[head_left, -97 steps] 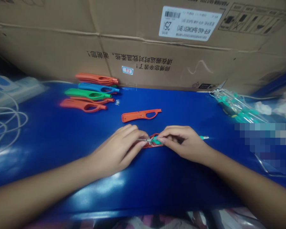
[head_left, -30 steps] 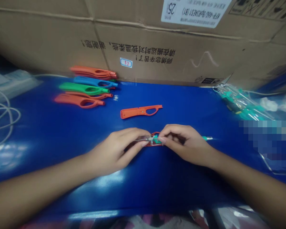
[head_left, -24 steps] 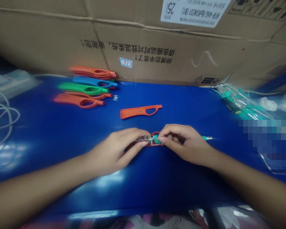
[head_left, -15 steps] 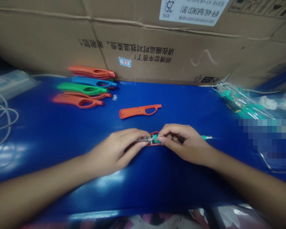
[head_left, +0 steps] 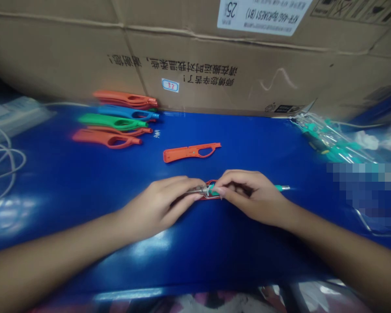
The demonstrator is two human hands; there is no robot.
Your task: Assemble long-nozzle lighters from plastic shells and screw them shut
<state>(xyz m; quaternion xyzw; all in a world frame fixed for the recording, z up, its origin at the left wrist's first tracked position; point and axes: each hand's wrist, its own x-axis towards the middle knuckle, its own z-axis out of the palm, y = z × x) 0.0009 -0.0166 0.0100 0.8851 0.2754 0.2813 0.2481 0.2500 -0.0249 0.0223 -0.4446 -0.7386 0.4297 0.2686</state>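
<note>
Near the middle of the blue table, both hands meet over a red lighter half-shell, mostly hidden beneath them. My left hand pinches a clear greyish lighter fuel tank between thumb and fingers. My right hand has its thumb and forefinger closed on a teal lighter mechanism beside the tank's end. A teal rod with a metal tip sticks out to the right from behind the right hand; whether it joins the mechanism is hidden. Just beyond lies an orange half-shell, inner side up.
Orange, blue and green lighter shells are stacked at the back left, with small springs beside them. A large cardboard box walls off the back. Teal lighter rods are heaped at right; a white cable coils at left.
My right thumb and fingertips have shifted very slightly left on the teal mechanism. Both hands otherwise keep their place and grip.
</note>
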